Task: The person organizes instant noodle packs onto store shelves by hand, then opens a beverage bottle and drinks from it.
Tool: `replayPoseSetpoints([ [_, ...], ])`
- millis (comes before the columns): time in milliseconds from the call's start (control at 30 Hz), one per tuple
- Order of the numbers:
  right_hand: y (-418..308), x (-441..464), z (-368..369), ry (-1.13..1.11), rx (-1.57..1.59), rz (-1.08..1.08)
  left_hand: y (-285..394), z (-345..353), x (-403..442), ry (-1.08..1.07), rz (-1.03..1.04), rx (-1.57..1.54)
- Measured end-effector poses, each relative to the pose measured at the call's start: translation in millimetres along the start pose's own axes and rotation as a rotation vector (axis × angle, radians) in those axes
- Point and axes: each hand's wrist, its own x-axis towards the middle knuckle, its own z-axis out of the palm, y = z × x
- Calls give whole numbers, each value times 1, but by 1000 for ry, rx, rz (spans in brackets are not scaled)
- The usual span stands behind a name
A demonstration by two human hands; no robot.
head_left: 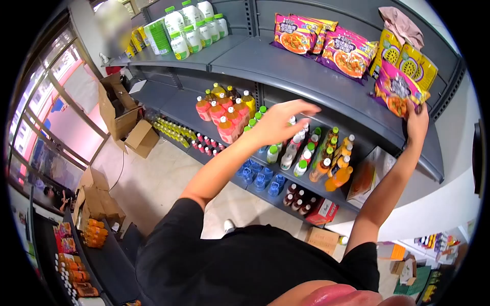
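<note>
Purple packet (399, 91) is held in our right grip (417, 122), whose fingers and thumb pinch its lower right corner. We have it tilted near the front edge of the grey upper shelf (286, 76), at the right end, its food picture towards us; we cannot tell whether its bottom touches the shelf. Just above the right grip, behind the packet, we see 2 yellow bags (419, 68), with a pink cloth (400, 25) at their top. Left of the right grip, on the same shelf, more purple packets (348, 53) lean back in 2 groups.

Our left grip (282, 122) holds nothing, its fingers loosely spread and pointing right, in front of the shelf and well apart from the packet. Below and right of it, we see orange bottles (338, 178) on the middle shelf (159, 102); left of it stand pink-labelled bottles (227, 131). Far above and left of it, white bottles (179, 47) with green caps share the upper shelf. Below it, blue containers (262, 179) sit lower down. Below and left of the right grip, we see a box (368, 176).
</note>
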Motion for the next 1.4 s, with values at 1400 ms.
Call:
replayPoseSetpoints([
  [1400,-277,-712,560,-1958,582,741,103,-219,-642,1113,-1051,529],
])
